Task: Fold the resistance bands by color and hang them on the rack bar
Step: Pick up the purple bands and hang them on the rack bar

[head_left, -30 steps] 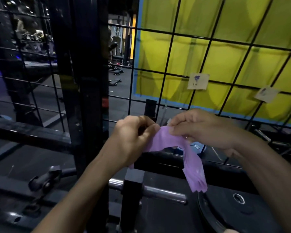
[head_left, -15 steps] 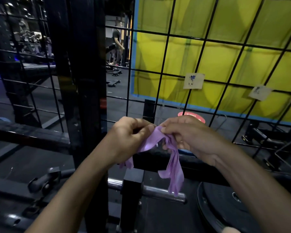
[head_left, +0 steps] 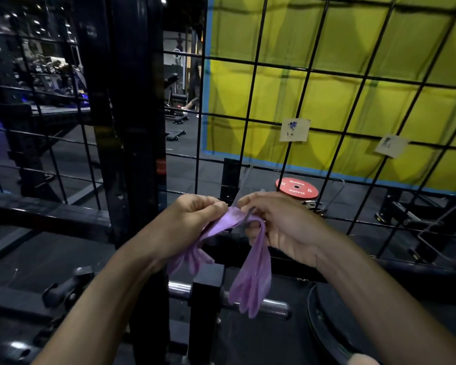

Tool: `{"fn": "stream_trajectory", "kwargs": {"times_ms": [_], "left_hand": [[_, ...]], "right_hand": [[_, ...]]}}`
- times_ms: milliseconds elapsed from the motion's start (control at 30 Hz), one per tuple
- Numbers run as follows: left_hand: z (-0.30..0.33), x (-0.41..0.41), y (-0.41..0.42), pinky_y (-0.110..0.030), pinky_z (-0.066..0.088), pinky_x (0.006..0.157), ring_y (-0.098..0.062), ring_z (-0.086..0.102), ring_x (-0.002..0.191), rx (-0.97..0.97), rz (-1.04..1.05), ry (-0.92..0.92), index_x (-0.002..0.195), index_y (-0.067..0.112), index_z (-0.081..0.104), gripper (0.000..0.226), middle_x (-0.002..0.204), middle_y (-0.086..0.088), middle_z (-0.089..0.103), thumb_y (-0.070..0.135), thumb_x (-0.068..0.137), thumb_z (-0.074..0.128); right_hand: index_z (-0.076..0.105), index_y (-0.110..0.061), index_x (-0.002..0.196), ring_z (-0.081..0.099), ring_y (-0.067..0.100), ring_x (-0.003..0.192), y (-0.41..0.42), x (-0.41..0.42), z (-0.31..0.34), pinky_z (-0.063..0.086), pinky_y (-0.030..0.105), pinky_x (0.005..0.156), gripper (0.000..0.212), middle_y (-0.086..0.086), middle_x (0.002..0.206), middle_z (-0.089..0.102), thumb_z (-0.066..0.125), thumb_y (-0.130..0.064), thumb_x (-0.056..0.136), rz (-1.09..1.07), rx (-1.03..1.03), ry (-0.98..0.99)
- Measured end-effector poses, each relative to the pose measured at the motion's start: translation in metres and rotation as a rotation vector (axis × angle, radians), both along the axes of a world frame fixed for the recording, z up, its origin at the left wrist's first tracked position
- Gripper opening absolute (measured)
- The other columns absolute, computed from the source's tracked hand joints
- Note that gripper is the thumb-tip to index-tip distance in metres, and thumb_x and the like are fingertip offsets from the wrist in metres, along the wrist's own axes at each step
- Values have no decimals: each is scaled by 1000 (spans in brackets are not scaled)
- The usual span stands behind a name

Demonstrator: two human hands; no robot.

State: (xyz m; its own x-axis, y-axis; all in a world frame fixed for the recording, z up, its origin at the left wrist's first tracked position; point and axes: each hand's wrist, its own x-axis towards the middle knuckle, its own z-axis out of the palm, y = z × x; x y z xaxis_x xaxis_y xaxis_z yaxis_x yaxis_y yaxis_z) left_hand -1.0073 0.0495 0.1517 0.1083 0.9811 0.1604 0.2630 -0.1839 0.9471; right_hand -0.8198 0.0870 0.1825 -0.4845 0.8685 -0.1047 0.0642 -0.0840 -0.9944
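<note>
- Purple resistance band (head_left: 256,275): thin, smooth, rubbery sheet with a faint sheen, limp where it hangs in folds.
- Wire grid panel (head_left: 308,72): thin metal rods, black coated, matt.
- Rack upright (head_left: 132,127): black painted metal, dull, with scuffed patches.
- Horizontal bar (head_left: 271,304): bare polished metal, glossy, catching highlights.
- Yellow backdrop (head_left: 379,48): cloth-like sheet, matt, creased, edged in blue.
- Red weight plate (head_left: 296,188): smooth, slightly glossy face.
- Paper tags (head_left: 294,129): pale, matt paper.
- Floor (head_left: 63,259): dark, matt, rubber-like surface.

Left hand (head_left: 192,222) and right hand (head_left: 282,225) close together, fingers curled, pinching, forearms converging
</note>
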Motion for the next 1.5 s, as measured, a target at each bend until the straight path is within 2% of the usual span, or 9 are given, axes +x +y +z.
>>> {"fn": "stream_trajectory", "kwargs": {"times_ms": [167, 333, 433, 567, 700, 933, 1100, 1267, 1500], "left_hand": [[5, 5, -7, -34, 36, 61, -18, 48, 62, 61, 15, 42, 86, 3, 73, 48, 70, -10, 60, 46, 99, 57], [0, 17, -14, -15, 37, 40, -6, 47, 39, -55, -20, -277, 63, 15, 72, 43, 52, 0, 57, 23, 102, 54], [-3, 27, -15, -17, 32, 37, -8, 40, 36, -82, -41, -351, 58, 16, 69, 48, 48, -1, 50, 24, 102, 52], [-8, 34, -18, -19, 28, 37, -11, 34, 40, -104, -14, -460, 65, 18, 74, 44, 54, -5, 44, 27, 102, 52], [-13, 45, -30, -22, 28, 42, -11, 35, 42, -62, 29, -525, 57, 21, 71, 53, 53, -2, 43, 28, 104, 47], [-17, 65, -45, -15, 38, 38, -3, 46, 36, -60, 144, -766, 65, 11, 67, 51, 47, 7, 52, 26, 107, 42], [-19, 65, -47, -19, 39, 42, -7, 48, 40, -35, 175, -684, 59, 15, 72, 58, 48, 6, 56, 28, 107, 43], [-15, 53, -37, -21, 35, 39, -10, 41, 38, -80, 117, -646, 51, 16, 67, 59, 49, 0, 50, 27, 105, 47], [-29, 36, -26, -22, 27, 41, -13, 28, 42, -147, 90, -571, 54, 19, 52, 48, 51, -1, 36, 34, 100, 53]], "right_hand": [[63, -14, 93, 46, 14, 53, -7, 3, -11, 39, 27, 53, 13, 3, 68, 53, 53, -8, 95, 26, 7, 86], [64, -18, 110, 59, 13, 81, -20, 20, -34, 45, 25, 75, 28, 2, 90, 63, 67, -19, 82, 130, 68, 250], [58, -28, 114, 67, 15, 94, -26, 26, -40, 54, 28, 84, 40, 3, 104, 67, 77, -22, 79, 82, 376, -28], [57, -21, 97, 61, 25, 80, -30, 18, -44, 49, 46, 75, 12, 0, 89, 62, 63, -11, 94, -181, 777, -170], [67, -15, 96, 67, 16, 89, -25, 22, -33, 54, 36, 81, 14, -5, 90, 70, 60, -4, 93, -144, 787, -125], [76, -14, 95, 73, 20, 88, -9, 15, -15, 57, 47, 90, 14, 1, 89, 77, 69, -4, 87, -93, 663, -127], [77, -21, 95, 72, 11, 91, -7, 19, -26, 57, 44, 92, 17, -4, 91, 77, 69, -8, 87, -95, 692, -146], [73, -17, 112, 70, 3, 96, -12, 32, -45, 56, 29, 85, 19, -13, 101, 75, 66, -13, 94, -104, 977, -241], [74, -22, 98, 69, 22, 74, -3, 31, -27, 53, 45, 67, 16, -2, 81, 74, 59, -26, 96, -37, 1069, -374]]}}
